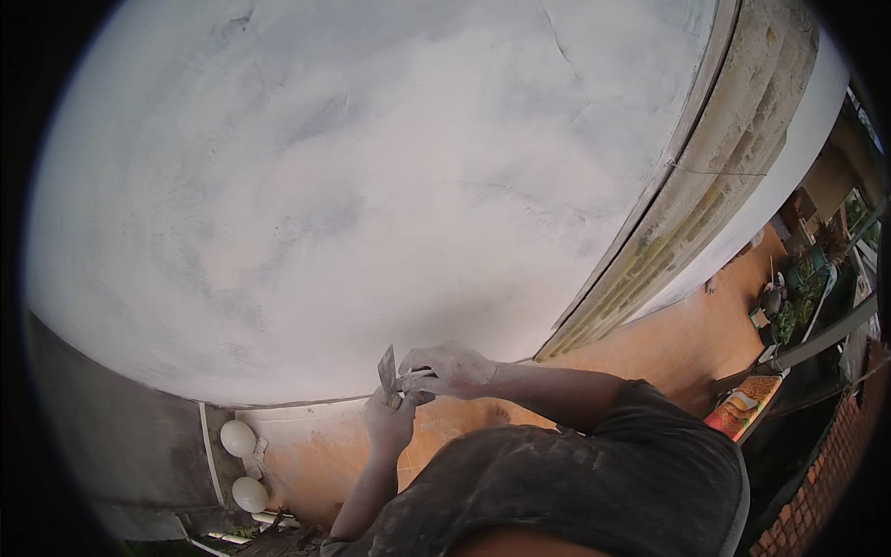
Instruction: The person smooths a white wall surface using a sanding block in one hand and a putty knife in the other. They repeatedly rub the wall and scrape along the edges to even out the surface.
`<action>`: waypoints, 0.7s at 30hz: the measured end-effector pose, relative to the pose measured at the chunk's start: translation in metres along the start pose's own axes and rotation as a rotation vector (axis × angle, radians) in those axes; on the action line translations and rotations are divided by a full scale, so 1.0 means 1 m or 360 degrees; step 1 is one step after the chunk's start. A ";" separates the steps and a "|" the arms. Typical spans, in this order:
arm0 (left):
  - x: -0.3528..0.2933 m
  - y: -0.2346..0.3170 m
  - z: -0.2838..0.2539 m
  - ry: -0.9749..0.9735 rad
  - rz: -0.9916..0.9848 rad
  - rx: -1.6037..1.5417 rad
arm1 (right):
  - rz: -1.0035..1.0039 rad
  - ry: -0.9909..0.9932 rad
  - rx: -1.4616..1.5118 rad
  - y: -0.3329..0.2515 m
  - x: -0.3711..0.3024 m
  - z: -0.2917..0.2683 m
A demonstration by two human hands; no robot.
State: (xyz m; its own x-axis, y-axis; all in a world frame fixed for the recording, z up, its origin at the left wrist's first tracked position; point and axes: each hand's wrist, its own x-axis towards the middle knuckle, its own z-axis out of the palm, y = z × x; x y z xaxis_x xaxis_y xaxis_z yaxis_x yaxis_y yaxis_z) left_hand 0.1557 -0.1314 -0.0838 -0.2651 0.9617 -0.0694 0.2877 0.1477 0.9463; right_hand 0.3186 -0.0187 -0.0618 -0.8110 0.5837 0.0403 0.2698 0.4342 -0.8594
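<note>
In front of me rises a wall (408, 186) with patchy white and grey filler over it. My left hand (390, 422) is wrapped round a putty knife (387, 366), its flat blade pointing up. Dusted with white powder, my right hand (455, 369) is closed right beside the knife, with its fingertips close to the blade and my left thumb. Something pale and thin shows between the right fingers, too small to name. Both hands are near the foot of the wall, in front of my chest.
A weathered, mossy concrete post (687, 186) edges the wall on the right. Two white rounded objects (238, 438) stand by the dark grey wall (121, 418) at left. Orange floor (687, 343) runs below, with plants (798, 311) and a colourful panel (745, 407) at far right.
</note>
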 end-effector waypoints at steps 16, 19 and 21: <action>0.008 0.087 0.137 0.0880 -0.0031 -0.1463 | 0.0103 -0.0259 0.1371 0.060 -0.060 -0.054; 0.012 0.100 0.189 0.0864 -0.0039 -0.1508 | 0.0100 -0.0377 0.1414 0.073 -0.087 -0.097; 0.016 0.102 0.213 0.0823 -0.0024 -0.1523 | 0.0181 -0.0455 0.1408 0.083 -0.102 -0.120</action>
State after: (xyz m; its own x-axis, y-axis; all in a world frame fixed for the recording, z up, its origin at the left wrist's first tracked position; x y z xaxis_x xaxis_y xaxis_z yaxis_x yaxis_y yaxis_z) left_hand 0.3770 -0.0519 -0.0555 -0.6823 0.7148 -0.1536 -0.4958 -0.2980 0.8157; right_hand 0.4859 0.0404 -0.0762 -0.9325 0.3487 -0.0937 -0.0425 -0.3636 -0.9306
